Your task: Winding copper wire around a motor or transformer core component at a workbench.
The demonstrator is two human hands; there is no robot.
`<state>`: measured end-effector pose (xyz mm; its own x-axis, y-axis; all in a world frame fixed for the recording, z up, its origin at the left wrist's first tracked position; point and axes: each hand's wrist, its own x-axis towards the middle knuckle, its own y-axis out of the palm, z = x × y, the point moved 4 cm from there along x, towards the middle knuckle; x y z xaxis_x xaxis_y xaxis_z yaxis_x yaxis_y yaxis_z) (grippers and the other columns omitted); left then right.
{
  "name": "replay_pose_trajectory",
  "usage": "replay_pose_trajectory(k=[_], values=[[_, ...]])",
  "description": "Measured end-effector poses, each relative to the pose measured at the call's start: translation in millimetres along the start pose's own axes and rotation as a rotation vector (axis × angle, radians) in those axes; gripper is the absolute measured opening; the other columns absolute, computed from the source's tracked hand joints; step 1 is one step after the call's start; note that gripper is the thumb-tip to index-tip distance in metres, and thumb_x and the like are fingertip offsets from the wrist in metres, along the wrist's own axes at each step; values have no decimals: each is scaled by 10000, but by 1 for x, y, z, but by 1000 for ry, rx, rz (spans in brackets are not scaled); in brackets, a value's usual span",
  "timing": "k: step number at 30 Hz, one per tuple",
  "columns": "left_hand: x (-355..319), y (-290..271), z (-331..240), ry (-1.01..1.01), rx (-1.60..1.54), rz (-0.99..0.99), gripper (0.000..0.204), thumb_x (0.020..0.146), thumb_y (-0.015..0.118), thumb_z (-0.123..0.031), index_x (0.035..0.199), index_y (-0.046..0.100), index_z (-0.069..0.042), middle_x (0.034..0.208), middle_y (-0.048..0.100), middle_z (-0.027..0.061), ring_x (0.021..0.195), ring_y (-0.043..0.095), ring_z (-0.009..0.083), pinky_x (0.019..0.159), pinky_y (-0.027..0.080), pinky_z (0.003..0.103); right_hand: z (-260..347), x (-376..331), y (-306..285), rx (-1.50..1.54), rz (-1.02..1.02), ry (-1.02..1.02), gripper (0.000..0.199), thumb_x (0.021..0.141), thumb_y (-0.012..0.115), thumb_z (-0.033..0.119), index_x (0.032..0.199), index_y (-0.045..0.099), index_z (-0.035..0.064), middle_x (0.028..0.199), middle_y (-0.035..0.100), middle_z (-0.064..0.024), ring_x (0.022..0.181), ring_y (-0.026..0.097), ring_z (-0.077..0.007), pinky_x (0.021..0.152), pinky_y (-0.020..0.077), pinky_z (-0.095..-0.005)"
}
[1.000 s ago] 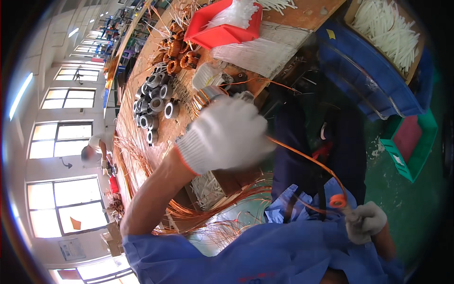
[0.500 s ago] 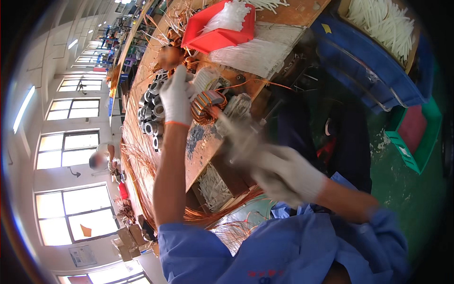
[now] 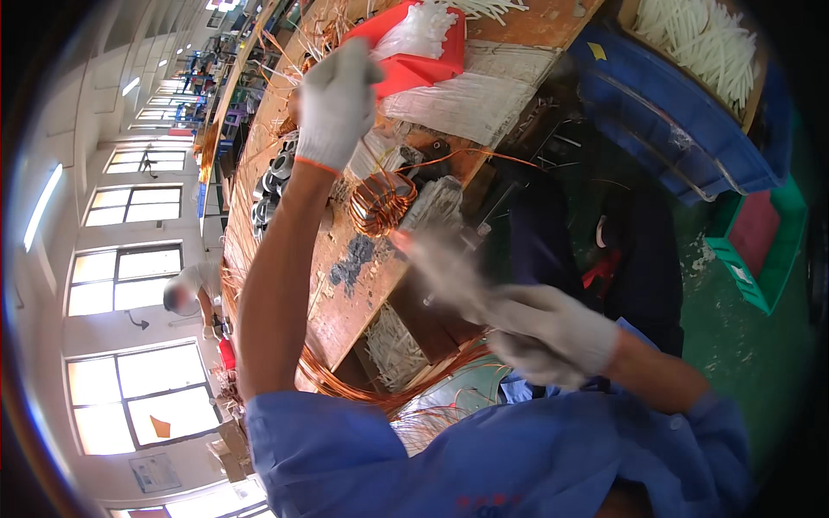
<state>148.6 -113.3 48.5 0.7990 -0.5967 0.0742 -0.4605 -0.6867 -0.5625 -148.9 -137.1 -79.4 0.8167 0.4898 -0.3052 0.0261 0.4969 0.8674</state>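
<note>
From the head view, the left hand [image 3: 335, 102], gloved in white, reaches far out over the wooden counter [image 3: 345, 285] with its fingers curled down toward the counter top; whether it grips anything I cannot tell, since the palm faces away. Just nearer the person than that hand sits the copper wire coil [image 3: 380, 203], resting on the counter beside a pale grey block. The right hand [image 3: 518, 315], also gloved, is smeared by motion on the near side of the coil; it seems loosely open with fingers spread toward the coil, but the blur leaves its state unsure.

Risks, as I judge them: the fast right hand could strike the coil and knock its turns loose or push it off the counter edge. Loose copper strands [image 3: 363, 393] hanging below the coil could snag a glove or sleeve. The long left reach could brush the row of dark round parts [image 3: 272, 177] left of the coil.

Beyond the coil lies a red tray [image 3: 419, 69] holding a clear bag of white pieces. Right of the coil stands a blue crate [image 3: 665, 121], and above it a box of white tubes [image 3: 699, 52]. Further right, a green bin [image 3: 760, 242] has a red panel inside.
</note>
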Motion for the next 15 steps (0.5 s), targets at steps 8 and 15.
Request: replay_pose_trajectory(k=[8, 15], values=[[-57, -48, 70, -304, -232, -388, 306, 1020, 650, -297, 911, 642, -12, 632, 466, -31, 508, 410, 52, 439, 351, 251, 2, 22, 19, 235, 161, -1, 397, 1106, 520, 474, 1143, 593, 86, 613, 449, 23, 413, 416, -85, 340, 304, -275], [-117, 55, -29, 747, 907, 874, 208, 915, 736, -195, 1071, 705, -60, 863, 659, 82, 782, 671, 252, 727, 554, 379, -46, -111, -46, 209, 170, 1, 496, 1113, 511, 402, 1359, 516, -28, 646, 467, 2, 386, 379, -68, 322, 320, -247]])
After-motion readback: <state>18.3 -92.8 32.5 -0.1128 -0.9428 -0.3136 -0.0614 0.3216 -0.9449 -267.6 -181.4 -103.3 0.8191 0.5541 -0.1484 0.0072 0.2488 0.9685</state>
